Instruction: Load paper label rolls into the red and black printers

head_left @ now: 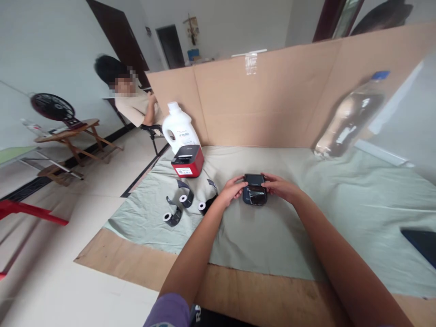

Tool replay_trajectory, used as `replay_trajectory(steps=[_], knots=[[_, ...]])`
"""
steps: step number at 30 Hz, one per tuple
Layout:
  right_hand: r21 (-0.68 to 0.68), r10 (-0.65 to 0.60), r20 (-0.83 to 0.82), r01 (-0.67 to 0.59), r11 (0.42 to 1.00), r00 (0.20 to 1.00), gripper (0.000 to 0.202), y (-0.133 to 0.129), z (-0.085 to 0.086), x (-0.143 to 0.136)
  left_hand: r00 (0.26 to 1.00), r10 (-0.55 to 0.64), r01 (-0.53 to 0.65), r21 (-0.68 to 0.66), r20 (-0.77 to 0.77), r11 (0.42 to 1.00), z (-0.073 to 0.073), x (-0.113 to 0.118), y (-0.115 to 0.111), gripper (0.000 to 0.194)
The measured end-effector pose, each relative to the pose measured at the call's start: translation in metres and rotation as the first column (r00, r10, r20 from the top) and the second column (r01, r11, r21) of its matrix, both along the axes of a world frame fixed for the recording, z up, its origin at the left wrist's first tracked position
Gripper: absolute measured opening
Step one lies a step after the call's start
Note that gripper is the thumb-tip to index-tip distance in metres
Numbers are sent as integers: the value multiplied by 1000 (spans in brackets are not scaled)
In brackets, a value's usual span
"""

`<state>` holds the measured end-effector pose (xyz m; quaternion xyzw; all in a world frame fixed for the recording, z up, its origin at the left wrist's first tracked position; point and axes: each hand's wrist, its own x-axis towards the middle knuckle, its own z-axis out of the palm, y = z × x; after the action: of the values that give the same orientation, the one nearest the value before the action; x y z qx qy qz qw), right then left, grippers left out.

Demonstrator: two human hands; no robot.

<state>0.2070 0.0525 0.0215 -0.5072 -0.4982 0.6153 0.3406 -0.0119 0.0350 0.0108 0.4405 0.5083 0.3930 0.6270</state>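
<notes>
A small dark portable printer-like device [255,190] lies on the cloth in front of me, with a flat black upper part and a glossy lower cover; its exact kind is hard to tell. My left hand [233,190] grips its left side, thumb on the near face. On the opposite side my right hand [279,187] holds it the same way. Left of my left forearm sit three black paper rolls with white cores: one roll [172,217], another roll [186,200] and a third roll [203,207] partly behind the forearm. Their loose ends curl up.
A red and black boxy printer [188,162] stands by a white jug [180,127]. A cardboard panel [255,109] closes off the back. At right are a large clear bottle [350,118] and a dark flat object [422,245]. A person [136,106] sits beyond the panel at left.
</notes>
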Motion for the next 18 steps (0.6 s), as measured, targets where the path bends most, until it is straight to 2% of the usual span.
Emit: replay_trajectory(steps=[6, 9, 12, 15, 18], knots=[[75, -56, 18, 55, 996, 998, 57, 4, -11, 0, 999, 14, -14, 7, -37, 1000, 3, 2, 0, 65], [196, -154, 127, 127, 972, 980, 52, -5, -13, -7, 998, 10, -9, 23, -61, 1000, 2, 3, -1, 61], [374, -304, 265, 193, 907, 915, 55, -24, -21, -12, 996, -11, 14, 36, -92, 999, -1, 4, 0, 60], [504, -387, 379, 163, 848, 841, 59, -42, -34, -11, 990, -19, 28, 67, -138, 997, -7, 5, 3, 60], [534, -375, 426, 106, 839, 824, 66, -53, -43, -11, 979, -47, 68, 100, -201, 993, -10, 5, 6, 54]])
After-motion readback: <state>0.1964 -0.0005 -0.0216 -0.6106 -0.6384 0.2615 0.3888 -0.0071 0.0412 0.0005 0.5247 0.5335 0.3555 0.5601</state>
